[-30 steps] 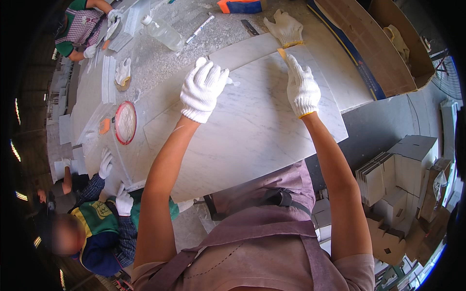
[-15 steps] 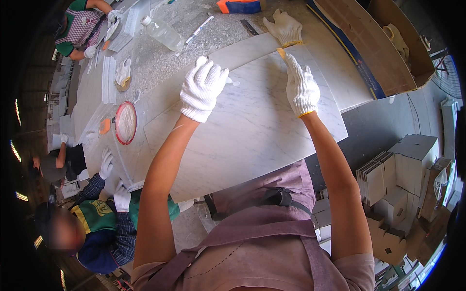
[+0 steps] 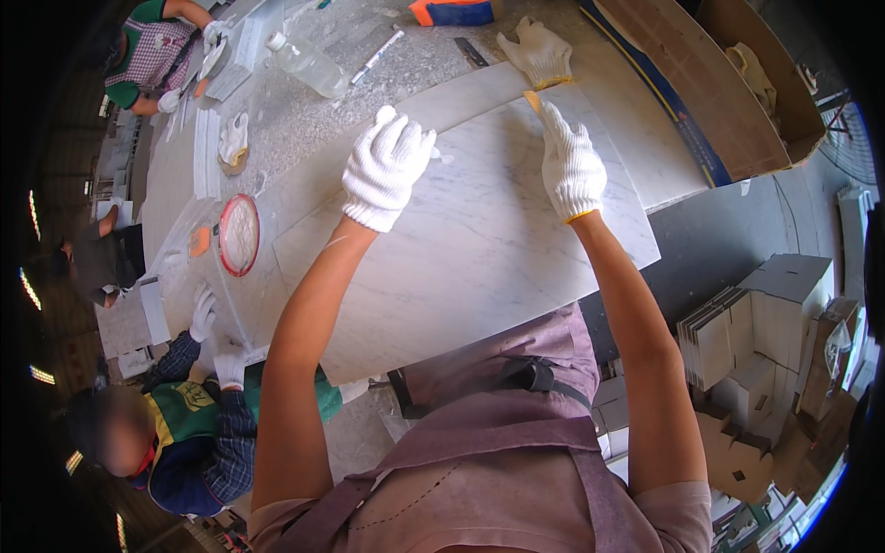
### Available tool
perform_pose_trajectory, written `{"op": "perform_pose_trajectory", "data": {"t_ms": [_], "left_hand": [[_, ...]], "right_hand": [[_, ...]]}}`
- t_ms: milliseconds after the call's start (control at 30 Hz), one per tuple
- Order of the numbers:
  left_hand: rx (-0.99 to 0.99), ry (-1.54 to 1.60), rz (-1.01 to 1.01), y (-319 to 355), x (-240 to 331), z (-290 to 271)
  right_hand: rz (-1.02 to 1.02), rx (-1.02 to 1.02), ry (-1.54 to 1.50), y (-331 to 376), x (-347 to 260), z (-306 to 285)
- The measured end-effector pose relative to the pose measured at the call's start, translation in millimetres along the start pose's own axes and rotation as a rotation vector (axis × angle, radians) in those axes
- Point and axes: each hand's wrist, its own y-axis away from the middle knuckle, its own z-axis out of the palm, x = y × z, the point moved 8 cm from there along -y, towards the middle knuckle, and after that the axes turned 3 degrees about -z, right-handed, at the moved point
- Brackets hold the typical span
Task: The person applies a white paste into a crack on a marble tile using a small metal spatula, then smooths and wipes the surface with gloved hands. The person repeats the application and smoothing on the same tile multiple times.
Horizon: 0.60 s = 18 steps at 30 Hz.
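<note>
The left hand (image 3: pixel 385 170), in a white knit glove, is curled into a loose fist over a small white piece (image 3: pixel 385 115), which shows at the far side of the knuckles; its full form is hidden by the glove. The right hand (image 3: pixel 573 170), gloved likewise with a yellow cuff edge, is narrowly closed, fingers extended forward and together, with a thin yellow piece (image 3: pixel 533 101) projecting from the fingertips. Both hands are positioned over the grey-veined pale slab (image 3: pixel 479 249), which lies flat in front of the person's purple apron (image 3: pixel 521 369), its near edge beside the waist. A second pale slab (image 3: pixel 645 170) shows beyond its right edge. To the left sits a red-rimmed dish (image 3: pixel 257 235) of white material, with an orange block (image 3: pixel 200 241) just beside it. Beyond the slab, on the dusty worktop (image 3: pixel 406 88), are a clear bottle (image 3: pixel 312 69) on its side, a white pen (image 3: pixel 378 57), a dark flat tool (image 3: pixel 471 52) and a spare glove (image 3: pixel 542 55). A long open cardboard box (image 3: pixel 682 83) stands at the far right. Observed at left: a co-worker in a green and yellow top (image 3: pixel 189 405) and, farther off, another in a checked apron (image 3: pixel 159 53).
</note>
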Motion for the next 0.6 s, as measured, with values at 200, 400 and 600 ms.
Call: {"op": "perform_pose_trajectory", "data": {"t_ms": [200, 400, 600], "left_hand": [[0.016, -0.053, 0.034, -3, 2, -3], [-0.085, 0.009, -0.023, -6, -2, 2], [-0.086, -0.028, 0.024, -11, 3, -3]], "right_hand": [[0.047, -0.015, -0.020, -1, 1, -3], [0.054, -0.014, -0.007, 0, 1, -3], [0.042, -0.002, -0.012, -1, -1, -4]]}}
